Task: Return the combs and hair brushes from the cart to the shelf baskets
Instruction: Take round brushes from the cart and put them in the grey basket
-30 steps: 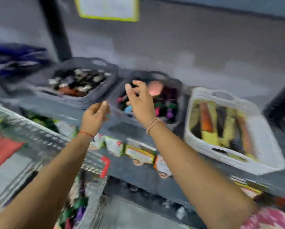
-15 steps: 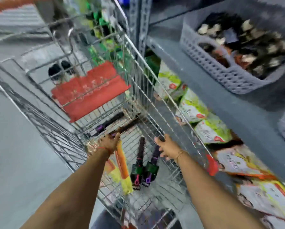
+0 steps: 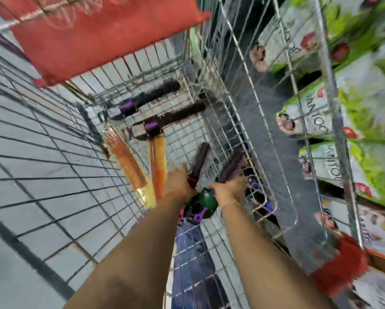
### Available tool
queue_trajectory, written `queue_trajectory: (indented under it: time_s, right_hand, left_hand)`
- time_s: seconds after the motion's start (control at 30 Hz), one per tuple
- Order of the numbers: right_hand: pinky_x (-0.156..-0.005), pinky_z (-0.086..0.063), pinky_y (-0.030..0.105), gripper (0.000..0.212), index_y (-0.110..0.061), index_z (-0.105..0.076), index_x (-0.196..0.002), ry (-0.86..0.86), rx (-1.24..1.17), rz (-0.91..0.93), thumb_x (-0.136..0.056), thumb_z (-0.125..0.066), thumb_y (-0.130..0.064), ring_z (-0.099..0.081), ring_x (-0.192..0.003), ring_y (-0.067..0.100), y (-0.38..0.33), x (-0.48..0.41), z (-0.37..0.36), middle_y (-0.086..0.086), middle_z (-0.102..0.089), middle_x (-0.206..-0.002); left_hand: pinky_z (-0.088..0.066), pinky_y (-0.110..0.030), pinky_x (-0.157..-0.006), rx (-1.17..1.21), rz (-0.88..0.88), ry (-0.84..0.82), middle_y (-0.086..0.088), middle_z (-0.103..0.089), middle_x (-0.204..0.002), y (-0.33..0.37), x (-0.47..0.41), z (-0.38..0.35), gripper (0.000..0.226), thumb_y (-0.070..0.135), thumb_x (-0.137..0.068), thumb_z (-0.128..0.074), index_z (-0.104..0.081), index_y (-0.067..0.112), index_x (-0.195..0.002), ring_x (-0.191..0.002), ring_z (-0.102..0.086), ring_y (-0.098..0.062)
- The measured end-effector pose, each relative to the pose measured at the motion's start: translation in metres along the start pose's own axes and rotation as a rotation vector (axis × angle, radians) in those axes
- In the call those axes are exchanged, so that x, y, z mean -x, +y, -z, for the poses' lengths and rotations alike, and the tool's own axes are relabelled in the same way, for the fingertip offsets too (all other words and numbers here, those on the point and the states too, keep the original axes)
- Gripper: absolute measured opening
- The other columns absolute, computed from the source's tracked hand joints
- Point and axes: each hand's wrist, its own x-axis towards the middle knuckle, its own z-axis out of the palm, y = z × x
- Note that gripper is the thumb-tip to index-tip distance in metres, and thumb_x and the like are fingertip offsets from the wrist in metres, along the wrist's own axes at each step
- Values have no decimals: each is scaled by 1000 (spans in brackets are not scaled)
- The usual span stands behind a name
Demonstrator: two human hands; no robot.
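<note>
- Both hands are down in the wire cart (image 3: 249, 121), at about 6 o'clock on its floor, each reaching to its own round hair brush.
- The left hand (image 3: 178, 182) sits at the base of the dark round brush (image 3: 199, 160) whose bristled head points toward 12 o'clock; motion blur hides whether the fingers are closed around it, so the grip can't be called.
- The right hand (image 3: 230, 190) lies over the neighbouring purple-bristled brush (image 3: 231, 166), which leans toward 1 o'clock; here too I cannot tell a firm hold from a touch.
- The green handles (image 3: 206, 202) of these two lie side by side between the wrists.
- Two more round brushes, the far one (image 3: 151, 97) and the nearer one (image 3: 176, 115), rest at 11 to 12 o'clock; two orange combs (image 3: 126, 161) (image 3: 159, 161) lie at 9 to 10 o'clock.
- To do this pickup well, I'd say take each brush by its handle rather than the bristles, then lift straight up so bristles don't snag in the wire mesh.
- The shelf baskets are out of view; only packets (image 3: 316, 108) show at 3 o'clock, so the hands must be carried up and over the cart's rim.
</note>
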Motion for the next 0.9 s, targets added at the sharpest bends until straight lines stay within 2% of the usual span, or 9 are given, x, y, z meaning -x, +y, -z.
queue_trajectory:
  time_s: [0.07, 0.13, 0.2, 0.3, 0.4, 0.63, 0.7, 0.77, 0.9]
  right_hand:
    - [-81, -48, 32, 53, -8, -48, -121, -21, -63, 171, -76, -73, -17, -61, -97, 27, 1, 5, -7, 7, -62, -109]
    - [-82, -54, 36, 53, -13, -50, -115, -31, -99, 339, -71, -77, -23, -62, -98, 28, -3, 11, -12, 9, -61, -114]
    - [-83, -51, 31, 58, -12, -48, -123, 10, -58, 450, -75, -71, -35, -55, -105, 22, -13, 13, -8, 7, -51, -123]
    - [-80, -49, 29, 57, -13, -47, -125, 33, 154, 472, -82, -58, -47, -49, -104, 21, -17, 3, 1, 11, -46, -128]
    - [-78, -48, 31, 61, -12, -43, -128, -54, 345, 459, -82, -57, -49, -50, -110, 22, -15, -1, 1, 11, -46, -131]
    - [-76, -56, 39, 55, -15, -47, -120, -178, 145, 274, -73, -75, -20, -65, -94, 31, -13, 9, -32, 11, -60, -119]
    - [-80, -57, 46, 43, -11, -54, -111, -240, 15, 207, -73, -75, -16, -67, -87, 30, -13, 11, -27, 11, -66, -108]
    - [-73, -57, 40, 32, -6, -60, -101, -279, -106, 180, -73, -75, -14, -64, -75, 23, -8, 19, -13, 11, -66, -97]
    - [-80, -50, 31, 26, -3, -62, -102, -77, -321, 299, -77, -69, -4, -58, -88, 21, 3, 42, 2, 18, -66, -107]
  left_hand:
    - [-51, -35, -82, 194, 20, 59, -18, -67, -108, -7, 1, -1, 43, 11, -68, -72, -54, 9, -107, -102, -63, -32]
    - [-54, -33, -79, 462, 54, 153, -16, -69, -103, -11, 0, 5, 40, 7, -66, -71, -55, 13, -102, -91, -65, -28]
    - [-55, -41, -90, 639, 64, 254, -14, -66, -108, -14, -7, 13, 48, 15, -68, -73, -57, 15, -113, -94, -63, -27]
    - [-42, -47, -107, 481, 93, 302, -15, -54, -132, -18, -20, 24, 67, 35, -74, -73, -50, 14, -133, -122, -50, -33]
    - [-37, -39, -111, 393, 142, 244, -15, -41, -140, -17, -24, 22, 69, 32, -78, -71, -45, 4, -135, -127, -46, -33]
    - [-47, -34, -95, 493, 186, 163, -16, -60, -125, -9, -21, 12, 54, 9, -72, -76, -52, 4, -120, -112, -59, -31]
    - [-48, -36, -94, 723, 268, 142, -15, -64, -118, -15, -24, 19, 46, -1, -71, -74, -56, 5, -113, -108, -61, -32]
    - [-50, -37, -85, 978, 301, 29, -13, -64, -97, -17, -19, 28, 38, -11, -72, -70, -58, 7, -103, -103, -60, -33]
    - [-54, -27, -61, 1190, 39, -276, -5, -65, -66, -10, -1, 42, 35, -22, -79, -50, -55, 12, -76, -78, -62, -26]
